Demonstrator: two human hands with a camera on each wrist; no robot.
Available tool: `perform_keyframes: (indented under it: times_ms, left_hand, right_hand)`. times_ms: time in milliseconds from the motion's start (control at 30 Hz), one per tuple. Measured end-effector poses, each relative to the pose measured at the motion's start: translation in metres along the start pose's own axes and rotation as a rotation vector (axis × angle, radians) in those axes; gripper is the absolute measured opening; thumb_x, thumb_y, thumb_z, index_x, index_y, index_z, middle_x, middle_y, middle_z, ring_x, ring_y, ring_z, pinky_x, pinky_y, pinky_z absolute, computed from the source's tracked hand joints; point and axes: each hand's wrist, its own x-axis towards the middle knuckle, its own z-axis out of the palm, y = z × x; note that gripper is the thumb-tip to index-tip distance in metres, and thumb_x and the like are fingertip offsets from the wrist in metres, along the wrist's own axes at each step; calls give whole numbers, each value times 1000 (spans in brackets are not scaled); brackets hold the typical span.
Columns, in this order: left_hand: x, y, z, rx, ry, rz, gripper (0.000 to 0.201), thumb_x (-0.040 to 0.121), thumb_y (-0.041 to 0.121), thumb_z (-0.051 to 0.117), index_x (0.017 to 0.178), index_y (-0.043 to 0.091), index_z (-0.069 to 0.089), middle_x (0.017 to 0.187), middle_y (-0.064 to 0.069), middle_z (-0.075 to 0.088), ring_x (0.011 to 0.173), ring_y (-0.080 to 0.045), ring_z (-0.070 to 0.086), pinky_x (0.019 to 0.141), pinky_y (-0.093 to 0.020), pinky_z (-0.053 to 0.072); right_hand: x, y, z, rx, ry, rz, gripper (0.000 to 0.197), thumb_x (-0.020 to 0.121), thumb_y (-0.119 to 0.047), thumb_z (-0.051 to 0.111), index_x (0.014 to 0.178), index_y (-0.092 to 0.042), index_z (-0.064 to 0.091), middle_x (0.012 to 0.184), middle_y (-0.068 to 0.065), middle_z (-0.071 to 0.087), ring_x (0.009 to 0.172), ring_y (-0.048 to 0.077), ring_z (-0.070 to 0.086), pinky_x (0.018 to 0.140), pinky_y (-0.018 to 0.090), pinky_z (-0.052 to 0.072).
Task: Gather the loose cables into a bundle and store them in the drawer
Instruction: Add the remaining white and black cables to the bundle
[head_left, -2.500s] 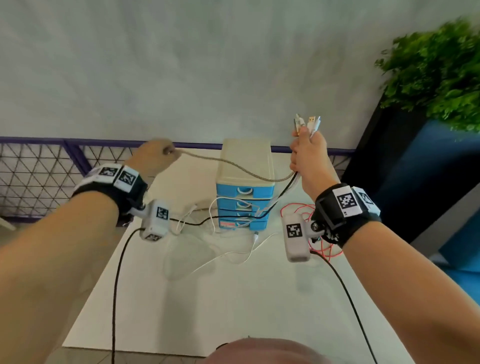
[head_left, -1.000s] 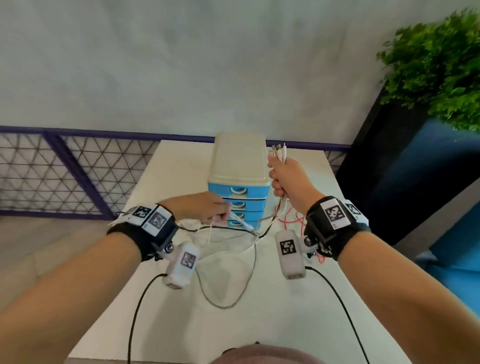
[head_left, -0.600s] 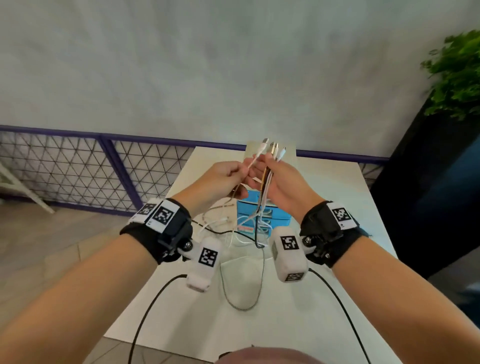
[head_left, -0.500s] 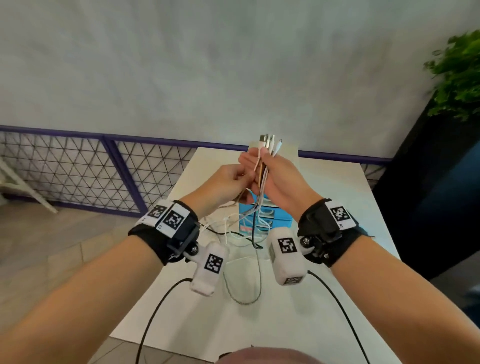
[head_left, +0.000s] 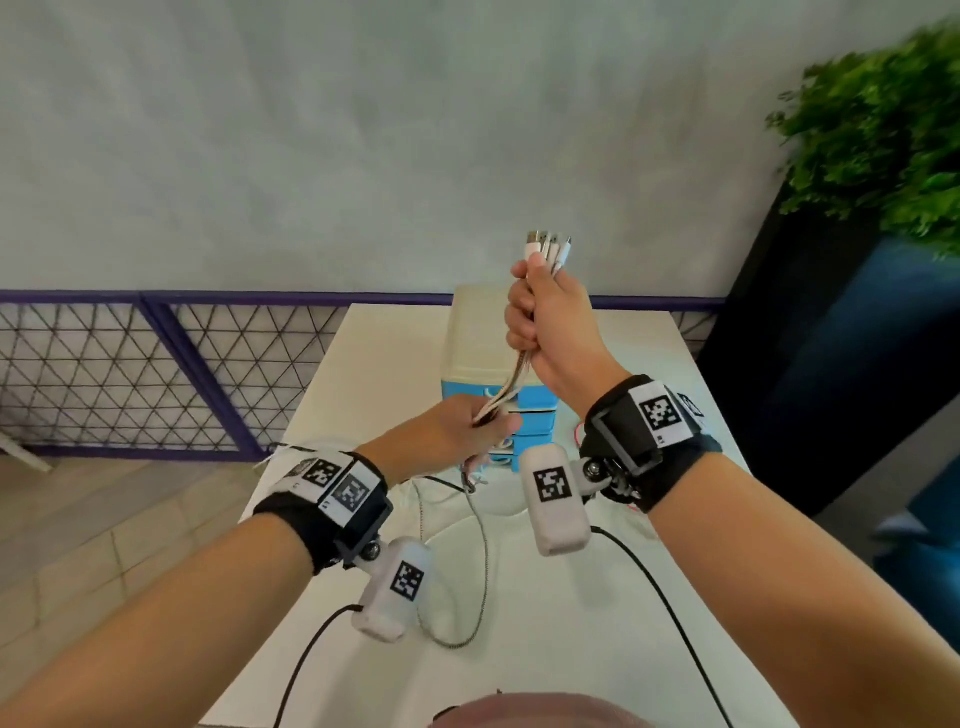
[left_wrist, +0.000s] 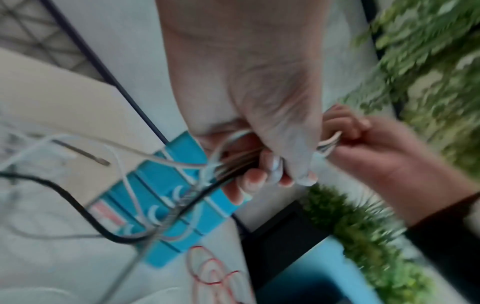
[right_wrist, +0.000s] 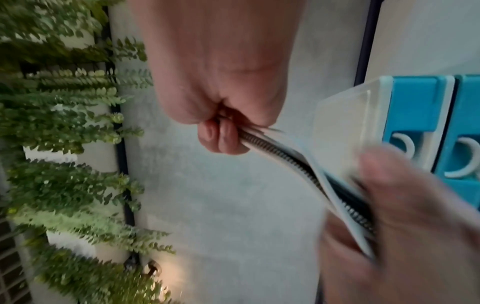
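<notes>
Cables (head_left: 521, 368): gathered in both fists above the table (head_left: 649, 364), in front of the drawer unit (head_left: 475, 338); tails trail below it.
Right hand (head_left: 550, 317): fist around the plug ends, above the unit.
Left hand (head_left: 457, 431): fingers curled round the strands lower down, apparently loosely; view blurred.

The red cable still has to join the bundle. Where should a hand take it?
Pinch the red cable from above at one of its loops, which lie loose and flat on the table beside the drawer unit, apart from the other cables.
</notes>
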Motion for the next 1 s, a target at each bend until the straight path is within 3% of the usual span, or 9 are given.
perform_keyframes:
  times_ms: [133, 233, 300, 367, 533, 633, 767, 867, 1000]
  left_hand:
    - [-3, -58, -10, 179, -24, -154, 36, 91, 37, 55, 72, 7, 57, 48, 2, 59, 50, -10, 57, 68, -35, 51]
    - [-19, -102, -21, 556, -176, -331, 35, 88, 44, 57, 62, 20, 55, 58, 2, 62, 61, -10, 57, 77, -33, 47]
    - [-30, -125, -32, 766, -288, -504, 29, 86, 48, 53, 71, 24, 57, 71, 4, 62, 75, -14, 55, 87, -32, 39]
    - [-33, -136, -44, 793, -259, -623, 28, 90, 45, 50, 86, 20, 61, 72, 6, 55, 78, -17, 53, 82, -30, 38]
    - [-3, -108, -109, 833, 304, -568, 32, 99, 25, 40, 91, 2, 59, 81, -8, 62, 70, -25, 56, 63, -31, 45]
    - [8, -67, -152, 803, 691, -466, 21, 95, 10, 43, 97, -4, 58, 101, -25, 64, 89, -41, 60, 76, -45, 50]
    - [12, -20, -179, 727, 1067, -181, 24, 85, -5, 46, 105, 0, 57, 105, -26, 58, 99, -44, 56, 78, -51, 48]
    - [15, -18, -171, 803, 946, -33, 23, 81, -7, 50, 100, 3, 59, 100, -22, 58, 95, -39, 55, 78, -50, 49]
    - [15, -55, -131, 838, 404, -141, 23, 85, 14, 63, 108, 10, 58, 111, -14, 58, 107, -36, 55, 88, -45, 46]
  right_hand:
    - [2, -17, -18, 30, 80, -44, 29, 105, -30, 33, 85, -14, 47, 50, -9, 34, 34, 5, 25, 35, 17, 21]
    - [4, -36, -32, 57, 172, -113, 30, 105, -28, 32, 82, -14, 46, 47, -9, 34, 33, 5, 24, 34, 16, 20]
    - [6, -46, -41, 20, 208, -157, 30, 105, -28, 32, 83, -13, 46, 48, -9, 34, 32, 5, 25, 34, 16, 20]
    - [8, -46, -46, -79, 208, -148, 30, 105, -29, 32, 83, -14, 45, 48, -9, 33, 31, 5, 25, 35, 15, 19]
    - [1, -11, -36, -384, 36, 115, 27, 103, -26, 33, 83, -14, 47, 44, -9, 35, 29, 6, 25, 36, 14, 17]
    - [-8, 15, -28, -570, -133, 182, 24, 102, -25, 34, 88, -12, 48, 52, -5, 33, 33, 8, 27, 39, 18, 22]
    - [-13, 33, -18, -558, -185, 228, 24, 103, -24, 34, 87, -11, 47, 55, -2, 31, 34, 8, 27, 40, 22, 25]
    - [-11, 36, -18, -558, -194, 226, 24, 103, -23, 35, 85, -12, 48, 54, -3, 32, 37, 9, 27, 40, 22, 23]
    - [-7, 38, -27, -567, -162, 266, 24, 102, -24, 36, 85, -12, 48, 47, -8, 33, 33, 7, 26, 36, 17, 22]
